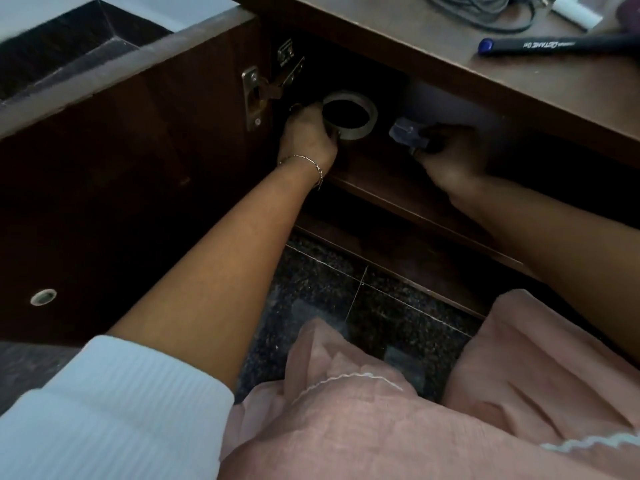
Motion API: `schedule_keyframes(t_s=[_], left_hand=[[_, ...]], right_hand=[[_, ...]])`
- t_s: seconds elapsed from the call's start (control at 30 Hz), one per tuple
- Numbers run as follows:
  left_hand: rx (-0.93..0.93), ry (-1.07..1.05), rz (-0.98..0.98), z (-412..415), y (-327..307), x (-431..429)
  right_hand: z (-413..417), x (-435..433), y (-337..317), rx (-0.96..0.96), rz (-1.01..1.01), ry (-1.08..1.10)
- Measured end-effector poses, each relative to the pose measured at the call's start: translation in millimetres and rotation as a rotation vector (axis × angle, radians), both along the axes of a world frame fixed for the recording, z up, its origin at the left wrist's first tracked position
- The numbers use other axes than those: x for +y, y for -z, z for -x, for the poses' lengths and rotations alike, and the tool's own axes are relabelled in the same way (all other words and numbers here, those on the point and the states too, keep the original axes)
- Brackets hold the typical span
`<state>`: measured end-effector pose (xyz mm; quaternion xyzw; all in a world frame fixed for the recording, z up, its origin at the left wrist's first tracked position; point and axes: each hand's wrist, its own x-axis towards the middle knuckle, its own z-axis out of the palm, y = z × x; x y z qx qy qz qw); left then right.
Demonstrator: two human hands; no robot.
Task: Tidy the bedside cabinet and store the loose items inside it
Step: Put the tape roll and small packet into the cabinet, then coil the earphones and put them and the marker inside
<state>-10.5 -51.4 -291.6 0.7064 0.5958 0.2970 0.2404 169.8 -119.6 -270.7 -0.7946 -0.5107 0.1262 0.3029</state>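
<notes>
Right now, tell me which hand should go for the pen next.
Right, probably. The pen lies on the cabinet top at the right, above the right hand, which holds a bluish piece. The left hand grips the tape by the hinge, farther off.

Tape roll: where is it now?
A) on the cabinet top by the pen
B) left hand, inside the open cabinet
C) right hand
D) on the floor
B: the left hand grips the tape roll inside the open cabinet; the right hand holds a different small item.
</notes>
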Motion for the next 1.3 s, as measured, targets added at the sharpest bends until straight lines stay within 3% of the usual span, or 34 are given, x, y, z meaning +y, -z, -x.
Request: schedule_keyframes(t_s=[0.27, 0.5, 0.7, 0.8, 0.87, 0.93, 1.03, 1.2, 1.3], left_hand=[[0.038, 0.090, 0.101, 3, -21, -8], [0.286, 0.496, 0.177, 36, -88, -66], [0.287, 0.746, 0.156, 37, -192, -95], [0.165, 0.764, 0.135, 21, -228, -89], [0.133, 0.711, 0.029, 10, -236, -79], [0.134, 0.648, -0.062, 1, -233, -65], [0.191, 0.624, -0.051, -10, -219, -49], [0.374, 0.612, -0.078, -21, -199, -35], [0.334, 0.579, -0.132, -20, -188, -27]], right_hand=[[14, -24, -17, 0.029, 0.076, -0.007], [49, -76, -74, 0.278, 0.237, -0.148], [63, -120, -153, 0.314, 0.360, -0.333], [59, -131, -183, 0.346, 0.280, -0.333], [52, -131, -191, 0.254, 0.160, -0.238], [42, -128, -190, 0.004, 0.038, -0.134], [31, -123, -184, -0.265, -0.057, -0.089], [30, -109, -181, -0.512, 0.049, -0.110], [34, -104, -184, -0.659, 0.120, -0.178]])
